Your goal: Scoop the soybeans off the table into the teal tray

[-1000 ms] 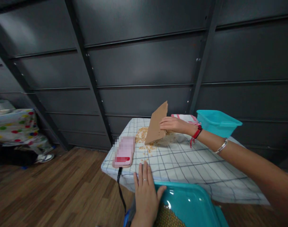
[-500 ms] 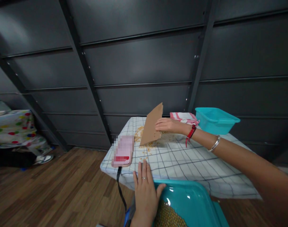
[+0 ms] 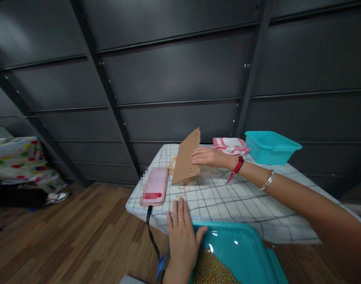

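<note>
My right hand [image 3: 208,157] grips a brown cardboard piece [image 3: 184,157], which stands tilted on the checked tablecloth [image 3: 227,205]. Around and behind the cardboard lie scattered yellow kernels [image 3: 172,165], partly hidden by it. My left hand [image 3: 182,236] lies flat with fingers outstretched, the fingertips at the table's front edge and the thumb over the rim of a teal tub [image 3: 242,232]. A heap of golden-brown grains [image 3: 214,270] fills the left part of that tub.
A pink phone [image 3: 155,185] with a black strap [image 3: 150,232] lies on the table's left side. At the back are a folded pink-and-white cloth [image 3: 231,146] and a turquoise bin [image 3: 272,148]. Dark wall panels [image 3: 177,79] rise behind. A person's shoe [image 3: 56,198] shows far left.
My right hand has moved the cardboard slightly left across the kernels, covering more of them. My left hand stays at the tub's rim. The view has shifted a little.
</note>
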